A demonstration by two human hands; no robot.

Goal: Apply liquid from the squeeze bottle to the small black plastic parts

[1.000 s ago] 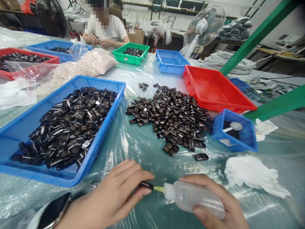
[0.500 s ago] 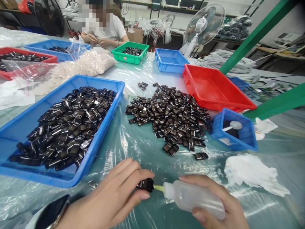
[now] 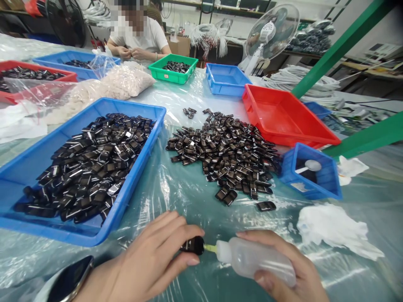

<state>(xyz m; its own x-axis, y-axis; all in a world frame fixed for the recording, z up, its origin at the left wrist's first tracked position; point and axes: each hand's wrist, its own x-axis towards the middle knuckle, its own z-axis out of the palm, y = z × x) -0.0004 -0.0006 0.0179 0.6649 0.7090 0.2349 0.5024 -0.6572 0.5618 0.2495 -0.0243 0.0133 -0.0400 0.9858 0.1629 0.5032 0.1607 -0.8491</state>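
My left hand (image 3: 157, 256), with a watch at the wrist, pinches a small glossy black plastic casing (image 3: 194, 245) between thumb and fingers. Wrapped around a translucent squeeze bottle (image 3: 261, 260) is my right hand (image 3: 292, 268); the bottle lies nearly level. Its thin yellowish nozzle tip (image 3: 210, 248) points left and meets the casing's rounded end; whether it touches or sits just short, I cannot tell. A loose heap of similar black casings (image 3: 233, 151) lies beyond my hands. To the left, a large blue tray (image 3: 126, 205) holds many more of them.
At right stand a small blue bin (image 3: 310, 184) with a white scoop inside, a crumpled white cloth (image 3: 336, 228) and a red tray (image 3: 283, 113). Farther back are a green tray (image 3: 170, 77), a blue tray (image 3: 225, 86), a bag of pale pieces (image 3: 129, 79) and a seated person (image 3: 141, 37).
Both hands keep nearly the same pose, with the bottle tip still at the casing. The whole view has shifted very slightly.
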